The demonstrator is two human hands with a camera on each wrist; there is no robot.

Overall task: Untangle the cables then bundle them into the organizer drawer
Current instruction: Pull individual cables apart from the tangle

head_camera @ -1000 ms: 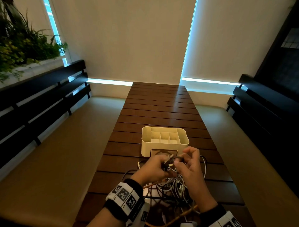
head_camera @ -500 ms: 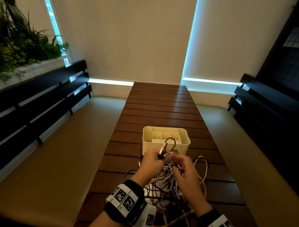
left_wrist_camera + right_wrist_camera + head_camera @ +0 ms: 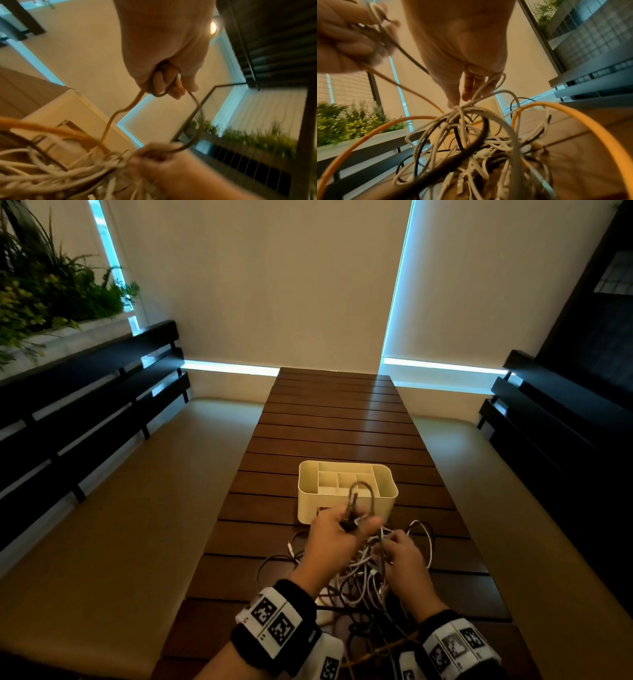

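Head view: no readable writing. The left hand (image 3: 334, 537) pinches a dark cable (image 3: 359, 494) looped before the organizer (image 3: 310, 494); the right hand (image 3: 406, 559) grips the tangle (image 3: 359, 583) on the counter (image 3: 335, 419).

Left wrist: fingers (image 3: 159, 83) curl round the cable.

Right wrist: fingertips (image 3: 467, 93) pinch white strands.

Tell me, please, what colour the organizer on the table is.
Cream white organizer, clearest in the head view.

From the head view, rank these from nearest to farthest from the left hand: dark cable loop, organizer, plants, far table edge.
1. Dark cable loop: held in the left hand, rising just above it.
2. Organizer: on the table directly behind the hand.
3. Far table edge: straight ahead, by the wall.
4. Plants: far upper left, beyond the bench.
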